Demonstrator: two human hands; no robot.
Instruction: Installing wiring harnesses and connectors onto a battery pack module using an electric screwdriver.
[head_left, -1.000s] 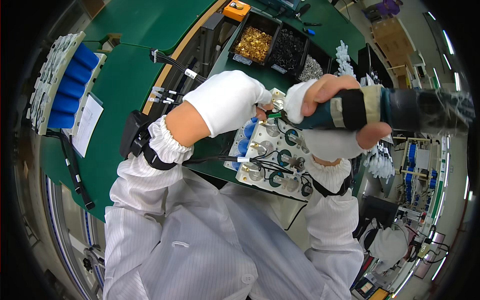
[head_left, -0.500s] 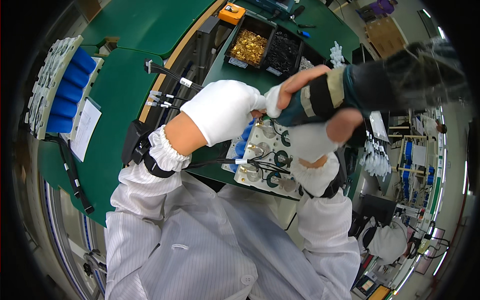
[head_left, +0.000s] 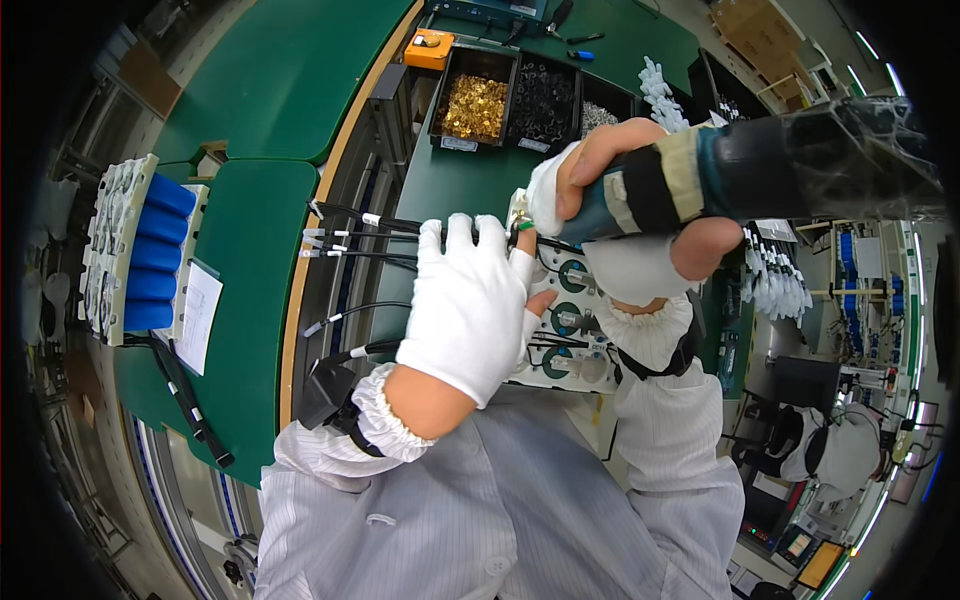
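My right hand (head_left: 634, 268), in a white glove with bare fingertips, is wrapped round a dark teal and black power screwdriver (head_left: 735, 180) bound with tape and clear film. Its front end points left; the tip is hidden by the glove. Below lies a cream plate assembly (head_left: 532, 372) with round dark rings and clear round parts. My left hand (head_left: 462, 310), gloved too, is open over the plate's left side, fingers stretched. Its bare index tip touches or nearly touches a small green-marked piece near the tool's front. Black cables (head_left: 400, 226) with white labels run leftward beneath that hand.
Beyond my hands stand black bins of gold metal parts (head_left: 474, 106), black parts (head_left: 544, 104) and silver parts (head_left: 598, 117), beside an orange box (head_left: 428, 50). On the left green table (head_left: 255, 230), a similar assembly with blue cylinders (head_left: 150, 255) stands by a paper sheet (head_left: 200, 320).
My left hand has gone from closed fingers near the tool's front to stretched fingers, lower over the plate. The labelled cables now lie spread to the left. The right hand still grips the power screwdriver.
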